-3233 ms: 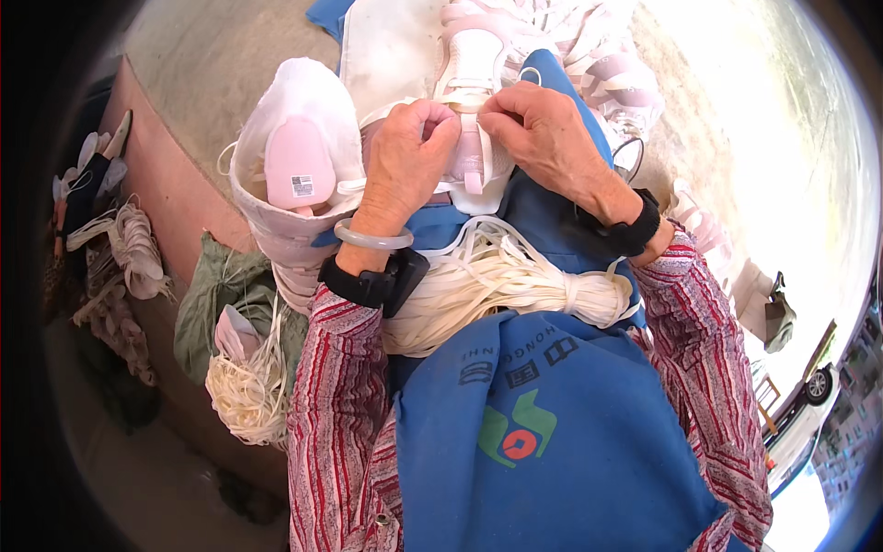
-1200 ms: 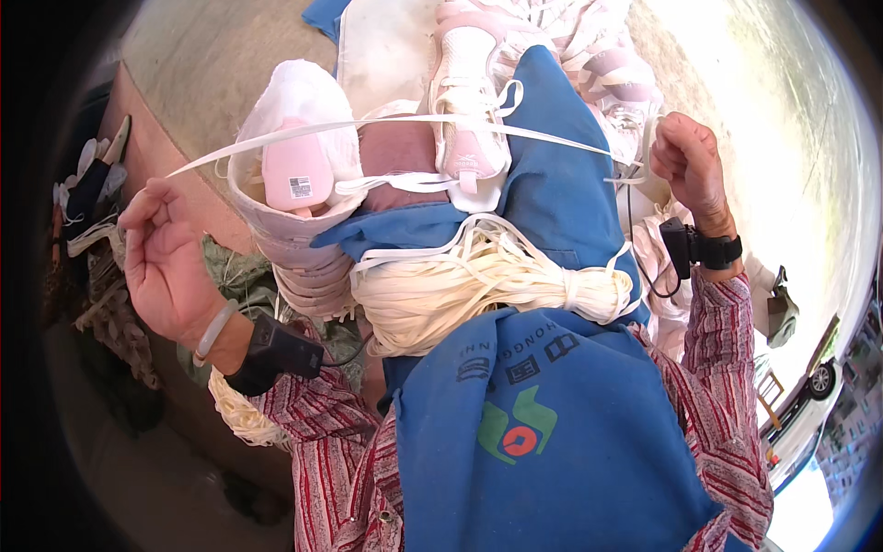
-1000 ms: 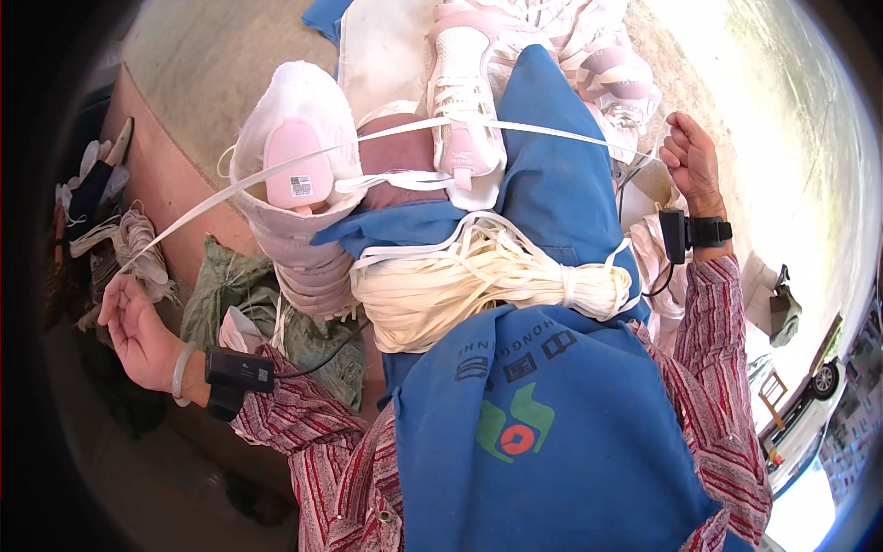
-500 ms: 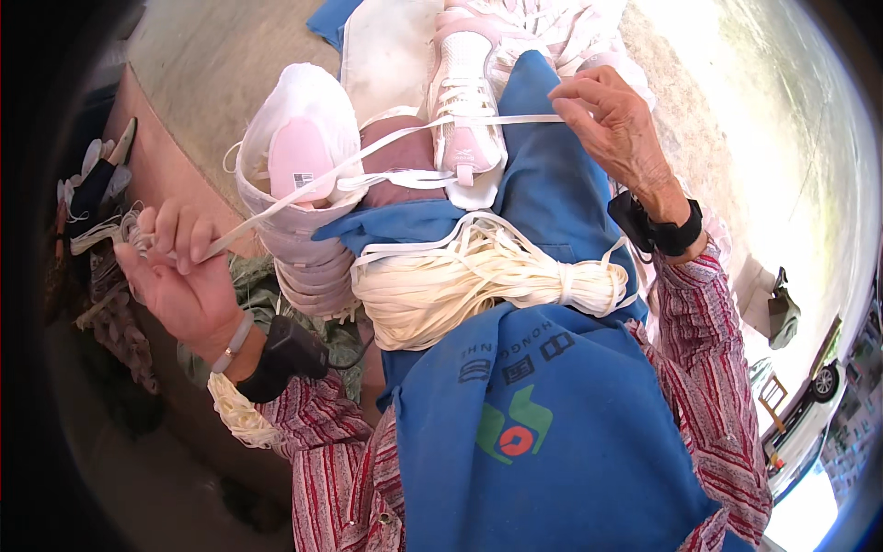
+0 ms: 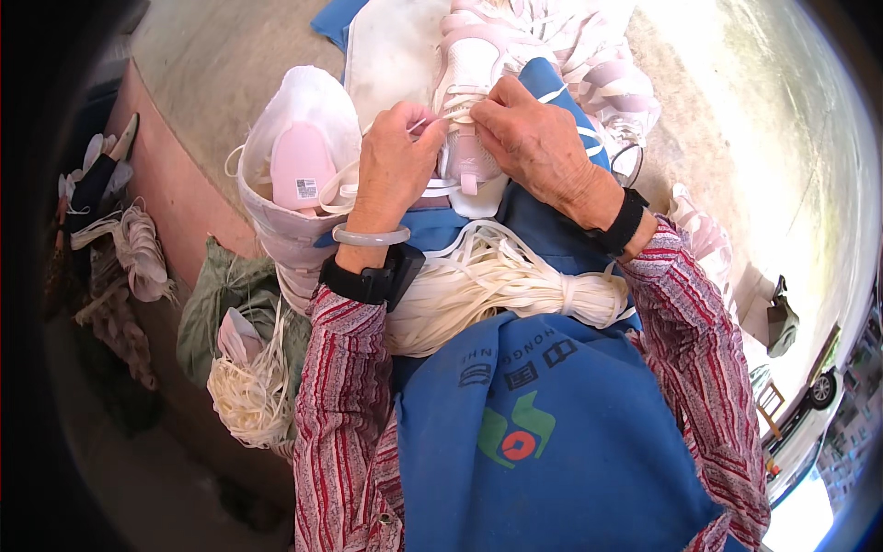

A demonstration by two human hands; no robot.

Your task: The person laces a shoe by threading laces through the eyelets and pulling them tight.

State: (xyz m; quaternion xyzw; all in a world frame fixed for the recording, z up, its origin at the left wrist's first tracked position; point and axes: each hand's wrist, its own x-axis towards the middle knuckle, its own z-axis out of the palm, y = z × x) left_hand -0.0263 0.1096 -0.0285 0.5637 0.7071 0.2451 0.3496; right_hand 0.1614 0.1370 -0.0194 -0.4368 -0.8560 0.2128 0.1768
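Observation:
A pale pink and white sneaker upper [image 5: 475, 63] lies across my lap, its heel end towards me. My left hand [image 5: 397, 156] is at its left side, thumb and forefinger pinched on a white shoelace [image 5: 418, 124]. At the right of the lacing my right hand [image 5: 543, 147] is closed, fingertips against the eyelet area; what it grips is mostly hidden by the fingers. A loop of lace droops beside my left hand. Nearer to me, a thick bundle of cream laces [image 5: 497, 285] rests on the blue apron [image 5: 543, 405].
At the left stands a nested stack of pale shoe uppers [image 5: 258, 184] with a pink piece inside. More sneaker uppers [image 5: 612, 83] are piled at the far right. A green sack [image 5: 207, 313] and a tangle of cream laces [image 5: 248, 400] sit low on the left.
Both hands have come inward from wide apart to the sneaker's lacing. The lace, stretched taut between them before, is now slack, and parts of it lie over the blue cloth at right.

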